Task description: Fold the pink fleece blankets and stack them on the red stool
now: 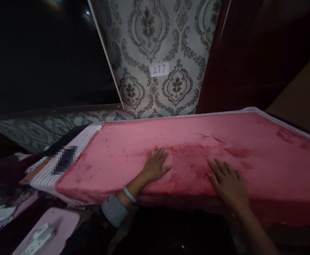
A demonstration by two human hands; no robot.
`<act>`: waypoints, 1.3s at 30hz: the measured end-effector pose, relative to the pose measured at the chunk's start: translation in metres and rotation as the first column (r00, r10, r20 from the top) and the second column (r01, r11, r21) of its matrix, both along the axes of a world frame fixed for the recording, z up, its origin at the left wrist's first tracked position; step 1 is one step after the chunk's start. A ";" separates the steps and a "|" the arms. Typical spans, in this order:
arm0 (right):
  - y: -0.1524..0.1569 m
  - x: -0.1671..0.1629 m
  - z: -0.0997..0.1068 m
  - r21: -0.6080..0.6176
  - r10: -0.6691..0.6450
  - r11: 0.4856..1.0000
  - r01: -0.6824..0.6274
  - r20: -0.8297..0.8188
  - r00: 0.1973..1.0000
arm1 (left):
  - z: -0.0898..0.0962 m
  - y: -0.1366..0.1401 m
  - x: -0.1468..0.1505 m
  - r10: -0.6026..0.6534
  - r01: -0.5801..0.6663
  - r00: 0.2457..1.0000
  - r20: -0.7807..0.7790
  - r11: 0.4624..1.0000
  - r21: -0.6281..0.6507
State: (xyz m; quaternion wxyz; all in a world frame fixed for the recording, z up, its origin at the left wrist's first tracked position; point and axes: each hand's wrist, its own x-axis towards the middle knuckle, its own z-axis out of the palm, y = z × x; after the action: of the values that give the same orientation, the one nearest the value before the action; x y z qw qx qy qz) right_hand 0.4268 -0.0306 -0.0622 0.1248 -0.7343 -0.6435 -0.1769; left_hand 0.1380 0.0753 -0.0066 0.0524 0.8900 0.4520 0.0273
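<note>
A pink plush cloth [133,136] lies spread over a long surface, with darker red smudges where its pile is ruffled. My left hand [156,165] rests flat on it near the middle, fingers spread, a bangle [129,194] on the wrist. Farther right, my right hand [228,182] also lies palm down on the cloth, fingers apart. Neither hand holds anything. Beneath the pink cloth, a striped cloth [45,177] shows along the left end and the back edge.
A large dark screen [49,56] stands at the back left. Patterned wallpaper [149,32] carries a paper label [159,69] reading 277. A dark red panel [240,60] rises at the back right. At lower left, a power strip [39,241] lies on a pink stool [56,216].
</note>
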 end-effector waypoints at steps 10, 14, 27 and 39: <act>0.007 0.006 0.002 -0.107 -0.014 0.994 0.002 -0.110 0.994 | 0.008 0.027 -0.095 0.549 -0.532 0.835 -0.040 0.823 0.198; 0.026 -0.022 0.036 -0.191 0.029 0.979 -0.073 -0.225 0.974 | 0.009 0.026 -0.092 0.310 -0.297 0.951 -0.005 0.914 0.275; 0.098 -0.086 0.051 -0.241 0.427 0.823 -0.514 -0.335 0.840 | 0.008 0.040 -0.096 0.317 -0.297 0.943 -0.098 0.938 0.180; 0.038 0.135 0.055 -0.340 -0.420 0.871 0.354 -0.143 0.896 | 0.002 0.048 -0.101 0.317 -0.299 0.947 -0.059 0.931 0.210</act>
State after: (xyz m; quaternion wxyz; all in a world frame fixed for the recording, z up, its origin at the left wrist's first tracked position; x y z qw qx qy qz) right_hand 0.5622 0.0073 -0.0067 0.0395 -0.8737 -0.4846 -0.0172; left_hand 0.0368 0.1230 -0.0049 -0.0621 0.8091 0.5830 0.0393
